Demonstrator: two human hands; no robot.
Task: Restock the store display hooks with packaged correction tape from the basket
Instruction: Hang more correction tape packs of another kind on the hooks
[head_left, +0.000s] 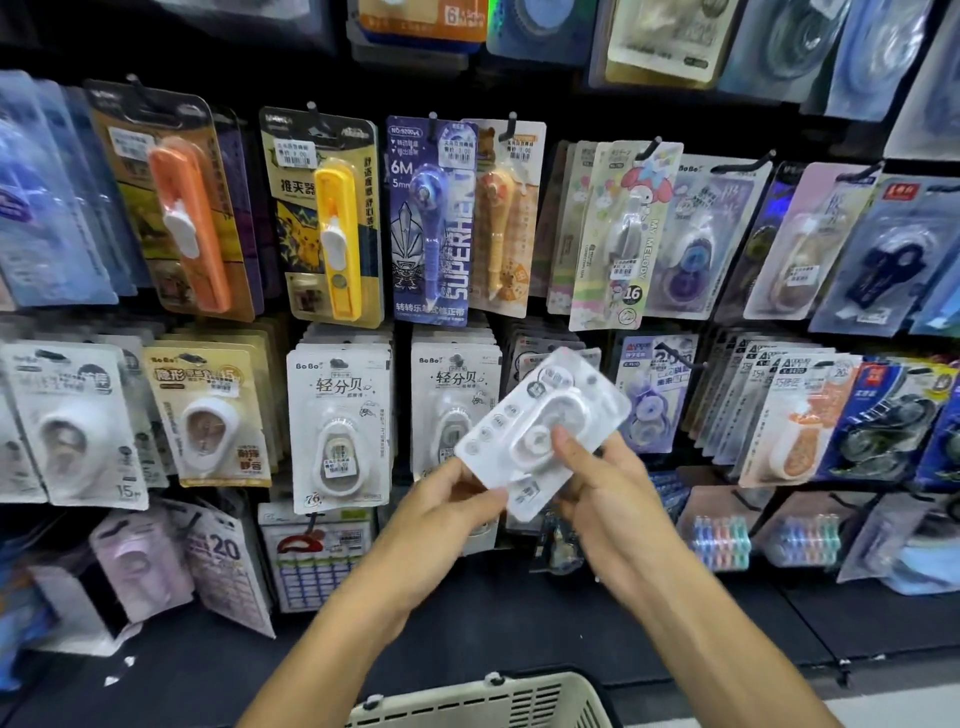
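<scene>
Light, stiff, slick pack (540, 431) pinched at near corners by left hand (452, 499) and right hand (597, 478); best gripped by card edges.

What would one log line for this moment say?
stage: pack in hand, not yet hung | left hand: pinches correction tape pack | right hand: grips it | basket: below | display hooks: ahead

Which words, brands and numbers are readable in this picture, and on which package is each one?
"SUPERHERO", "6M": blue pen-type tape card
"MY MELODY", "16": pastel card
"BoBo", "轻分贝": white card
"推夹器": yellow clip card
"20": tilted card, bottom row
Price stickers and the white pack held by both hands: too blurred.
</scene>
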